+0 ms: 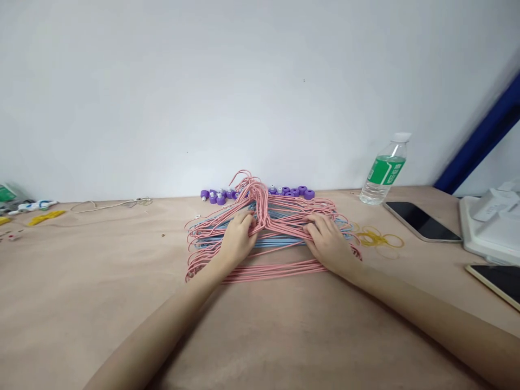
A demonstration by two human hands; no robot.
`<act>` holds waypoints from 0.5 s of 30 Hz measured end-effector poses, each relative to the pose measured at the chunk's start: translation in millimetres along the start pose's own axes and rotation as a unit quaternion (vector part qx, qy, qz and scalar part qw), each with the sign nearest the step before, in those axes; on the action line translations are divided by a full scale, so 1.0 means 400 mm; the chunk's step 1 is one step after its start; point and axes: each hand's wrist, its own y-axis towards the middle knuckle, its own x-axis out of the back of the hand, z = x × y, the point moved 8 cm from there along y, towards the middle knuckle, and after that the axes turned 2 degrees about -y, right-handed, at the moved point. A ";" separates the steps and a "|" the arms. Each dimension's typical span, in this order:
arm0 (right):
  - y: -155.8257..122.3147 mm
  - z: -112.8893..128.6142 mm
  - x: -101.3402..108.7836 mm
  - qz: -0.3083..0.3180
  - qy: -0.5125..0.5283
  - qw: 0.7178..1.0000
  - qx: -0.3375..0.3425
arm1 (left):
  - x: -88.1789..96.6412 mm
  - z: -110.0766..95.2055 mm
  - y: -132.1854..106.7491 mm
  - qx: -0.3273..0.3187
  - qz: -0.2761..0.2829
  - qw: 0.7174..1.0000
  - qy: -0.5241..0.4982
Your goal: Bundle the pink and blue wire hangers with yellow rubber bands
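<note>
You had your left hand (238, 238) and right hand (328, 244) well apart, both on a flat stack of pink and blue wire hangers (276, 269) at the center of the frame. Your left hand was closed over the wires near the twisted necks, and your right hand was clamped over the wires on the right side of the stack. The hooks (249, 181) stuck up toward the far side, and the pink lower bars ran close to your forearms.

The stack sat on a tan-covered desk (101, 271), just short of the far edge, where the desk met a white wall (260, 81). Purple caps (303, 190) lined that edge directly behind the hooks, nearly touching them. At the stack's right end, yellow rubber bands (376, 239) lay just beside the wires, with a green-labeled water bottle (384, 170) and a black phone (420, 221) beyond.

The right side was tighter: a white tray (487, 227) and a second phone (498, 284) sat at the right edge of the frame. A wide stretch of tan desk lay left of the stack, up to the yellow pieces (45, 218) and a thin cable (109, 206).
</note>
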 end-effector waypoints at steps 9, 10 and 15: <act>-0.017 0.022 0.017 -0.030 -0.048 0.998 0.017 | -0.007 0.010 -0.001 0.016 0.033 0.996 -0.079; -0.018 0.021 0.016 -0.026 -0.046 0.998 0.016 | -0.003 0.005 0.004 0.014 0.053 0.994 -0.093; -0.019 0.014 0.026 -0.034 -0.004 0.999 0.002 | 0.009 -0.008 0.015 -0.009 0.157 0.975 -0.156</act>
